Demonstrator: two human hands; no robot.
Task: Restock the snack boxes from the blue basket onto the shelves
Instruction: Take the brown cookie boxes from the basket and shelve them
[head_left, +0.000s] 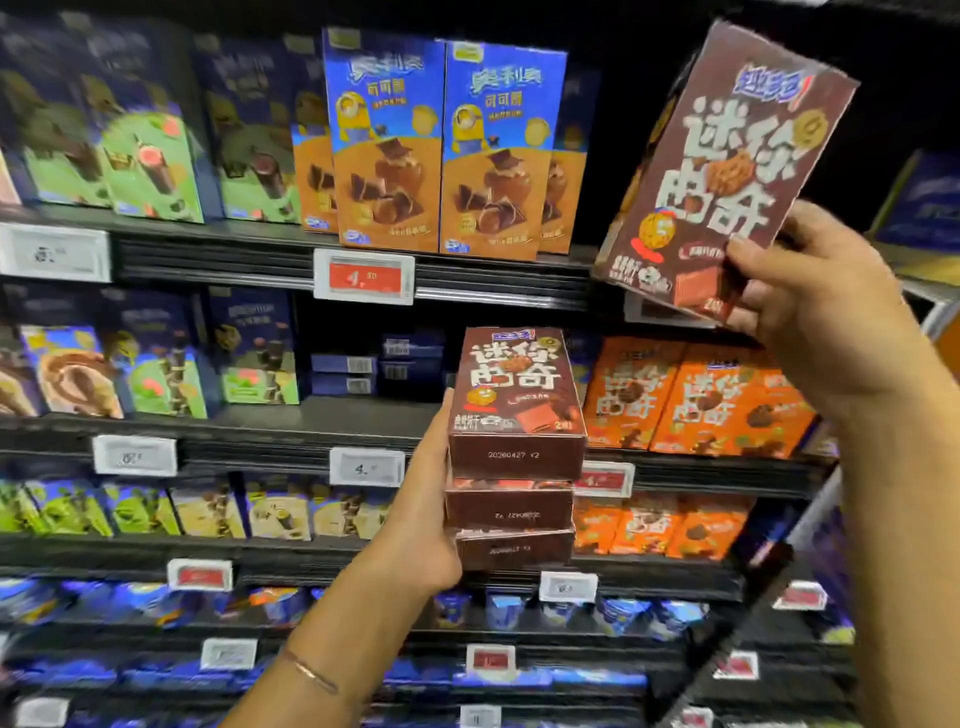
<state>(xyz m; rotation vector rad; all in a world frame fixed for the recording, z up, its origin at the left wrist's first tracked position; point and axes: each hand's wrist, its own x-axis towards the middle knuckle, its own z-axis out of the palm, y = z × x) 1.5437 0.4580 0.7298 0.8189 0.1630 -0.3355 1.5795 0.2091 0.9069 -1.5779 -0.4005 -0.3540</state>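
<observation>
A brown box (727, 171) is pinched by right hand (821, 312) fingers; a stack (514, 457) is clasped by the left hand (421, 519); best slid upright onto the shelf (493, 291).

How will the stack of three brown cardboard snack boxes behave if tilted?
Probably stiff and light: the left hand holds the stack of three brown cardboard snack boxes from its left side. Tilted, they would likely slide apart: nothing visibly binds them, edges uneven.

place: shop | evidence: shelves (322, 415) stocked with rows of snack boxes (387, 145) | price tags (363, 276) on shelf edges
</observation>
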